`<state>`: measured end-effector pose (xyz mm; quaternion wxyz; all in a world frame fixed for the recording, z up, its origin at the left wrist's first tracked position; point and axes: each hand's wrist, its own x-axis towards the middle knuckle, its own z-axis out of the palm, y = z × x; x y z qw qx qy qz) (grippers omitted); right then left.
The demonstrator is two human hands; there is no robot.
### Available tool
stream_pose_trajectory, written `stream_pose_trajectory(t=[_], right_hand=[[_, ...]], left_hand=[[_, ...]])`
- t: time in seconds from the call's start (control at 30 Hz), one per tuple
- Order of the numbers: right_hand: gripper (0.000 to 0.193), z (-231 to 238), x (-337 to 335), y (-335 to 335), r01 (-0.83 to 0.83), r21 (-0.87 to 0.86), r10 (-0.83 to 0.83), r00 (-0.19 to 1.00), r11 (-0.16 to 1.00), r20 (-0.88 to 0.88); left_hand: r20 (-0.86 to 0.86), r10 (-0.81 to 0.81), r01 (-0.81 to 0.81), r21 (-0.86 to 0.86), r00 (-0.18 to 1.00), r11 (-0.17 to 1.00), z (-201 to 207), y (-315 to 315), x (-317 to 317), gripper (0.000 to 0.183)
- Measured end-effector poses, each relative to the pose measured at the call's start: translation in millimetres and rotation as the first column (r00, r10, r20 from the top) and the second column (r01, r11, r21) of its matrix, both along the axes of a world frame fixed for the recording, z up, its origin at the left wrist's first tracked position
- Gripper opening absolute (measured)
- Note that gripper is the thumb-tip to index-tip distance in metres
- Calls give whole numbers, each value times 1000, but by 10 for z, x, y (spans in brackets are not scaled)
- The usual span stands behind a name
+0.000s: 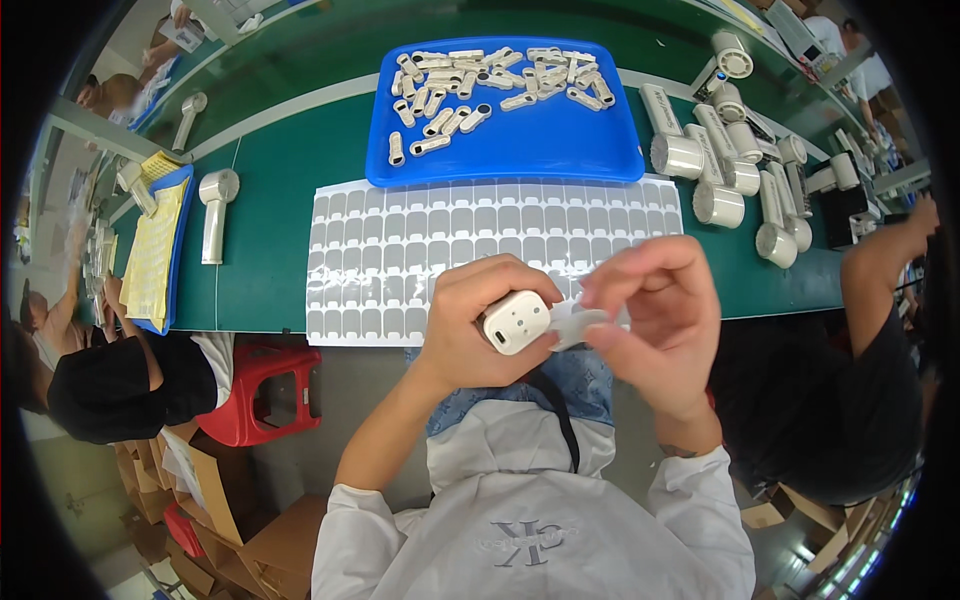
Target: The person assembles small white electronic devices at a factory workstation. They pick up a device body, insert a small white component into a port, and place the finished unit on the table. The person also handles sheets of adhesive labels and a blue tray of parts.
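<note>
My left hand is wrapped round a white handheld fan; only the rounded end of its handle shows, with a dark slot and small screw holes. The rest of it is hidden by my fingers. Just right of that end, my right hand pinches a small grey sticker between thumb and finger. The sticker's edge lies close to the handle and my left fingertips; whether it touches, I cannot tell. Under both hands, a white sheet with rows of grey rounded stickers lies along the table's near edge.
Behind the sheet, a blue tray holds many small white oblong parts. White handheld fans cluster at the right; another fan lies at the left, near a yellow-lined tray. A red stool and co-workers flank me.
</note>
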<state>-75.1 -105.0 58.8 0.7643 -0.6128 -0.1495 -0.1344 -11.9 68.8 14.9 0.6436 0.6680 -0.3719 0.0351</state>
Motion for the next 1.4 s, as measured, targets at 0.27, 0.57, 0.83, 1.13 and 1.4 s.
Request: stream_pose_trajectory(t=[0.27, 0.57, 0.83, 1.13, 1.4], right_hand=[[51, -37, 60, 173, -131, -174, 133, 991, 976, -1], [52, -28, 68, 147, -176, -154, 173, 984, 972, -33], [51, -8, 63, 151, -171, -165, 162, 985, 971, -63], [51, 22, 66, 165, -151, -181, 136, 986, 972, -91], [51, 2, 78, 192, -132, -223, 133, 991, 966, -12]], left_hand=[[1, 84, -84, 17, 997, 996, -172, -27, -56, 26], [59, 60, -59, -13, 996, 998, -182, -19, -32, 27], [64, 51, -51, 1, 997, 999, -167, -4, -33, 30], [22, 95, -95, -4, 995, 995, -173, -39, -55, 26], [16, 94, -94, -3, 995, 996, -170, -36, -51, 25]])
